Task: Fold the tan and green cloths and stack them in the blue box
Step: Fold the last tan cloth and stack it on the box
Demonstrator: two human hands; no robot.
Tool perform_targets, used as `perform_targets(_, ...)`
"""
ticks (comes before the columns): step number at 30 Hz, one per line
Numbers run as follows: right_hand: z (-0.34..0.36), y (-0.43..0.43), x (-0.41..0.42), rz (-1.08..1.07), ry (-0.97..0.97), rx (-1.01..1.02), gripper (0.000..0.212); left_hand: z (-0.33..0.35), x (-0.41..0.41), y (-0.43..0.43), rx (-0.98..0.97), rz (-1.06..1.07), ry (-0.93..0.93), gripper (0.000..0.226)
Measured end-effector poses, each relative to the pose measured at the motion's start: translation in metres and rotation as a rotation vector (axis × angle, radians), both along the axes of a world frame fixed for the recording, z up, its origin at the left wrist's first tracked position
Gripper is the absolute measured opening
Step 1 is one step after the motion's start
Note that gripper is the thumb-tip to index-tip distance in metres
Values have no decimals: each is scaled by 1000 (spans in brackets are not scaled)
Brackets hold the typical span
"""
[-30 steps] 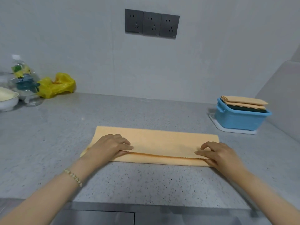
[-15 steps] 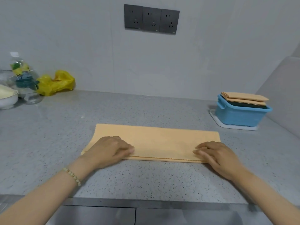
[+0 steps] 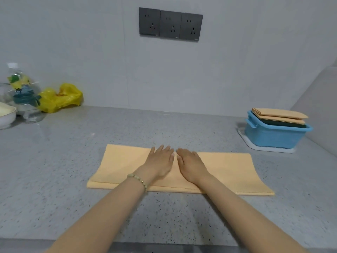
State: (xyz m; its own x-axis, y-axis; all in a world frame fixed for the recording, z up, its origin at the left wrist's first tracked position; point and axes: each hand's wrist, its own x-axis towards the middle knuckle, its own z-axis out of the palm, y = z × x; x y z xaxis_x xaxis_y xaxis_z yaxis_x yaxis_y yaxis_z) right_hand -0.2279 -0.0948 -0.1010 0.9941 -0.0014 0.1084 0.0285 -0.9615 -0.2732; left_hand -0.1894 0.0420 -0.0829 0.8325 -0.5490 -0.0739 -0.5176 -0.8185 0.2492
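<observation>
Head cam: left hand [image 3: 160, 163] & right hand [image 3: 191, 166] lay flat, fingers straight, mid tan cloth [image 3: 229, 170]; prob. best smoothing outward w/ even pressure before next fold.

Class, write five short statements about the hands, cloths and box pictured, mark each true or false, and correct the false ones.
1. The left hand and the right hand lie flat, side by side, on the middle of the folded tan cloth. True.
2. The blue plastic box is empty. False: other tan cloths are stacked in it over a dark green cloth.
3. The box stands left of the hands. False: it stands at the right, on a white tray.
4. A beaded bracelet is on the left wrist. True.
5. A crumpled yellow plastic bag lies at the far left. True.
</observation>
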Motion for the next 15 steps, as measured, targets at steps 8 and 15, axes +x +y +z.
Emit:
perform_targets(8, -17, -25, -10, 13, 108, -84, 55, -26, -12, 4, 13, 30, -43, 52)
perform_targets(15, -13, -69, -24, -93, 115, -89, 61, -35, -7, 7, 4, 28, -75, 55)
